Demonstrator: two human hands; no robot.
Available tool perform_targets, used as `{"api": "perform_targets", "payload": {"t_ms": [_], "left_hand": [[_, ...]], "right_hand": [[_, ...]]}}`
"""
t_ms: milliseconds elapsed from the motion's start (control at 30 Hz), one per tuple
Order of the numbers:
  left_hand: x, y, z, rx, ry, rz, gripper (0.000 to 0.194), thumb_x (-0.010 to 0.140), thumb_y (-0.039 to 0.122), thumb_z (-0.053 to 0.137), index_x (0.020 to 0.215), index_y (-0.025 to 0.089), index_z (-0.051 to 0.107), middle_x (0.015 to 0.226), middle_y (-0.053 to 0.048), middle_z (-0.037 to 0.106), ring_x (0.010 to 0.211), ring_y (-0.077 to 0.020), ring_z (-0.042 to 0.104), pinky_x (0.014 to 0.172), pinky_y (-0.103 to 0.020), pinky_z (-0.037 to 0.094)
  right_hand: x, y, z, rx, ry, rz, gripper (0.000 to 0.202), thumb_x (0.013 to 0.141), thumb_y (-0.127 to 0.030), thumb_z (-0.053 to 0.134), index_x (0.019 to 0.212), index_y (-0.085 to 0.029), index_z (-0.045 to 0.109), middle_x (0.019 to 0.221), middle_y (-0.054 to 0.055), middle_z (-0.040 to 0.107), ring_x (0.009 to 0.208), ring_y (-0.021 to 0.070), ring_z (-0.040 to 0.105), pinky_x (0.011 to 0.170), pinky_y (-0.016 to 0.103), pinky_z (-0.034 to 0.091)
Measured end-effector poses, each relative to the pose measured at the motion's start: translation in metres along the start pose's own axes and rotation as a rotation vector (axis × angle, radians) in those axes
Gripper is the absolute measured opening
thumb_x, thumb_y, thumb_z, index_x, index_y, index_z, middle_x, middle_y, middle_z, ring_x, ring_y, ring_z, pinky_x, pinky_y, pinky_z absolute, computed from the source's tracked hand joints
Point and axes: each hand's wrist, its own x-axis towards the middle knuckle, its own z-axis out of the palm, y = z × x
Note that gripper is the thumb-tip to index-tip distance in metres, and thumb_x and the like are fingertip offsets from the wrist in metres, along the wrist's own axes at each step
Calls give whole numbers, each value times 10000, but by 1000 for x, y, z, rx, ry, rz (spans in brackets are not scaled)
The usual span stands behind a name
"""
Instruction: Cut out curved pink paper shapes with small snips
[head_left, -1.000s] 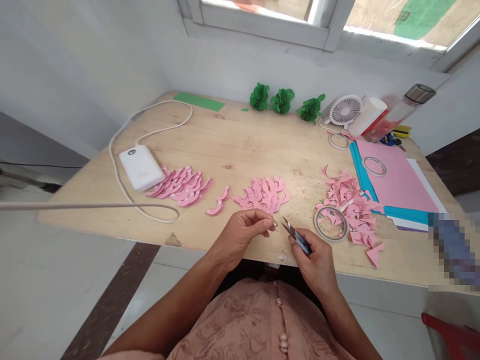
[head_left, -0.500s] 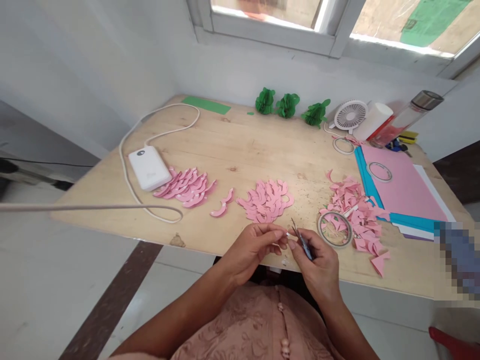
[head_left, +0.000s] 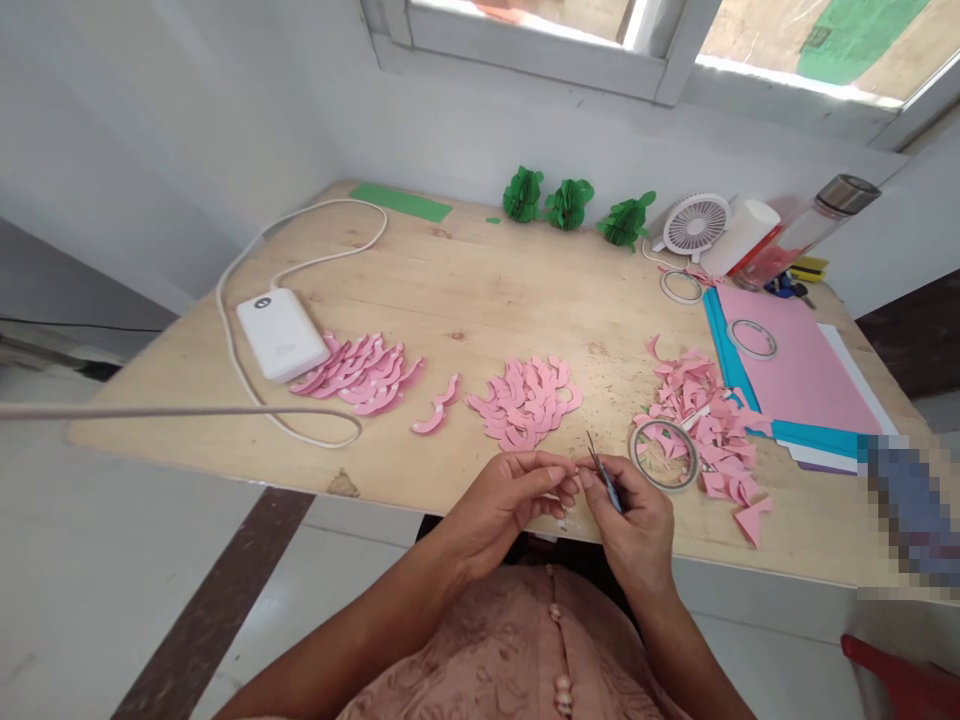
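Observation:
Near the table's front edge, my left hand [head_left: 517, 500] is closed in a pinch, its thumb and forefinger meeting my right fingertips. What it pinches is too small and too covered to name. My right hand [head_left: 634, 520] is wrapped round a pair of small scissors [head_left: 611, 490], blades pointing up and away from me. Just beyond my hands lies a heap of wavy pink paper cutouts [head_left: 525, 400]. Left of it, a single wavy pink strip [head_left: 436, 408] carries white patches. Another pile of pink strips with white patches [head_left: 367, 370] lies farther left.
A tape roll [head_left: 664, 455] rests on pink paper scraps [head_left: 709, 420] at right. Pink and blue sheets [head_left: 814, 375] lie beyond, under another roll. Green paper shapes [head_left: 570, 205], a small fan [head_left: 696, 225] and a bottle [head_left: 814, 225] line the back. A white power bank [head_left: 281, 335] trails a cable.
My right thumb and fingertips have come up against my left fingertips. The small white bit seen between them before is now mostly covered. The view has shifted slightly.

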Motion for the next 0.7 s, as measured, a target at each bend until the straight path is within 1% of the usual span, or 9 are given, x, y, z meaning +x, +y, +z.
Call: {"api": "perform_targets", "payload": {"t_ms": [67,167,300,400,533,633,700], "left_hand": [[0,1,1,-18,-14,-9,165,684,248,735,795,130,704,747,-63,671,673,-136,599,644,-251,467],[-1,3,2,-69,-70,-39,124,733,244,691,807,145,701,759,-53,664,676,-123,589,630,-238,454],[-1,5,3,-115,-115,-74,105,761,233,664,814,149,696,745,-41,635,676,-112,566,591,-216,433],[-2,5,4,-123,-118,-75,99,757,221,666,812,144,696,728,-41,617,672,-110,555,578,-209,430],[-2,4,5,-100,-110,-72,123,750,230,671,835,145,696,733,-50,619,677,-122,563,587,-224,451],[-1,2,5,-49,-79,-51,173,722,251,695,851,136,698,742,-58,627,674,-131,573,591,-240,466],[-1,1,6,31,-42,-13,199,703,260,706,853,129,701,738,-56,632,653,-130,574,584,-246,468]], "right_hand": [[0,0,-1,12,-18,-11,145,797,-284,598,866,-186,680,760,34,696,703,174,644,607,254,503],[0,0,-2,21,-35,-35,137,780,-226,599,890,-197,676,808,30,702,707,162,641,621,244,506],[1,1,-3,14,-18,-38,150,768,-208,595,895,-193,674,814,31,703,713,165,638,624,248,505],[1,4,-3,15,-2,-27,148,763,-225,603,888,-187,672,797,30,701,701,166,634,608,246,496],[1,5,-3,20,21,-13,106,767,-248,609,832,-184,662,731,19,678,661,157,608,581,242,470],[1,3,-3,75,33,39,99,779,-271,607,796,-180,642,695,11,650,640,144,578,573,238,450],[1,1,-1,142,34,98,113,779,-288,609,778,-177,627,684,9,631,633,137,559,571,235,442]]}}
